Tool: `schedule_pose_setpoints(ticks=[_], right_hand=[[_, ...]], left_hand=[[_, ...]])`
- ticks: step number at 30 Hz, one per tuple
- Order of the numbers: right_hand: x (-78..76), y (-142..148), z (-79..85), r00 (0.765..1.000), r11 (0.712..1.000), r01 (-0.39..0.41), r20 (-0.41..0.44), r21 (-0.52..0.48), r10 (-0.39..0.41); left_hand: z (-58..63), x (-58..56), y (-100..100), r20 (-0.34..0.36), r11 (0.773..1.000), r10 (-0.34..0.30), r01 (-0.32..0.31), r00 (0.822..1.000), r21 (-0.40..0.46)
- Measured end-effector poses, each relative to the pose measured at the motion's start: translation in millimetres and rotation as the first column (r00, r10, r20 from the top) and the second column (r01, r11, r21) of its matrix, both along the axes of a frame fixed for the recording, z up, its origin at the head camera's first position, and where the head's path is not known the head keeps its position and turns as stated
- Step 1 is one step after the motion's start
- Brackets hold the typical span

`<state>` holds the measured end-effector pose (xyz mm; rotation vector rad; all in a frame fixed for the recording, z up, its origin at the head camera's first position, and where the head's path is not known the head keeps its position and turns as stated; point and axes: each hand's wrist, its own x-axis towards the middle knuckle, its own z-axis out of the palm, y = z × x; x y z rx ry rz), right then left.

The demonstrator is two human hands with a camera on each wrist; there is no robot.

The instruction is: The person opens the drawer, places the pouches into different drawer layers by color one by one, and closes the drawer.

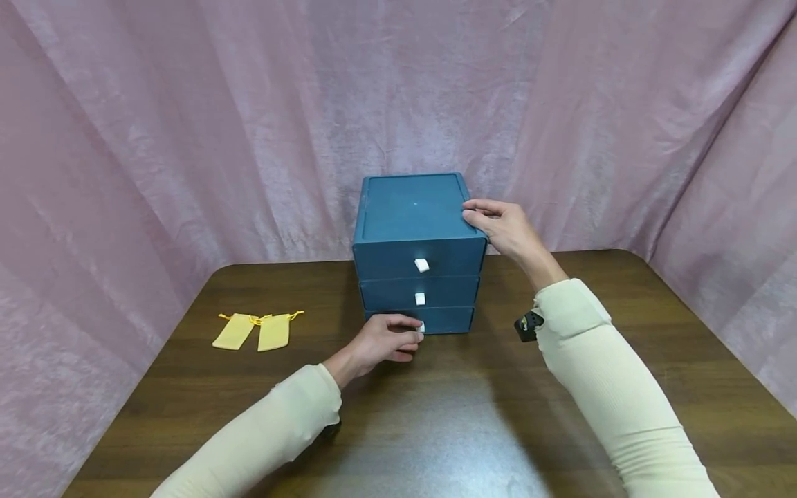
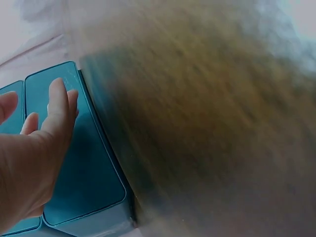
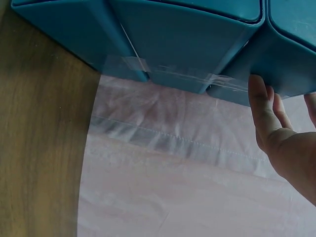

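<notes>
A blue drawer cabinet (image 1: 414, 207) with three drawers stands at the table's back edge, each drawer closed and fitted with a small white knob. My left hand (image 1: 382, 339) is at the bottom drawer's knob (image 1: 423, 327), thumb and fingertips beside it. In the left wrist view the left hand (image 2: 39, 143) has its fingers (image 2: 58, 101) mostly straight and its thumb apart, largely covering that knob. Up at the cabinet's right top edge, my right hand (image 1: 507, 225) rests with extended fingers. The right wrist view has fingers (image 3: 260, 101) of that hand against the cabinet's side.
Two small yellow drawstring pouches (image 1: 274, 333) lie on the left of the brown wooden table (image 1: 436, 429), their cords close together. Pink curtains (image 1: 268, 124) hang behind and on both sides. Clear tape (image 3: 182, 74) runs across the cabinet's side.
</notes>
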<state>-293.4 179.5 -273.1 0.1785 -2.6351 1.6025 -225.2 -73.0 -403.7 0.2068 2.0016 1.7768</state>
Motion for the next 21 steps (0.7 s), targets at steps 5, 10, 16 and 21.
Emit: schedule_pose_setpoints(ticks=[5,10,16,21], right_hand=[[0.0,2.1,0.1,1.000,1.000,0.001,0.004,-0.003,-0.001],[-0.8,2.5,-0.2,1.000,1.000,0.004,0.008,-0.002,-0.004],[-1.6,2.3,-0.3,1.000,1.000,0.005,0.011,0.007,-0.005],[-0.8,2.3,-0.2,1.000,1.000,0.011,0.016,0.017,-0.011]], left_hand=[[-2.0,-2.9,2.7,0.002,1.000,0.023,-0.023,1.000,0.007],[-3.2,-5.5,4.3,0.015,0.999,0.051,-0.051,0.999,0.012],[-3.5,-7.3,5.9,0.020,0.997,0.075,-0.075,0.997,-0.003],[-5.7,-7.9,9.3,0.009,0.996,0.092,-0.092,0.996,0.018]])
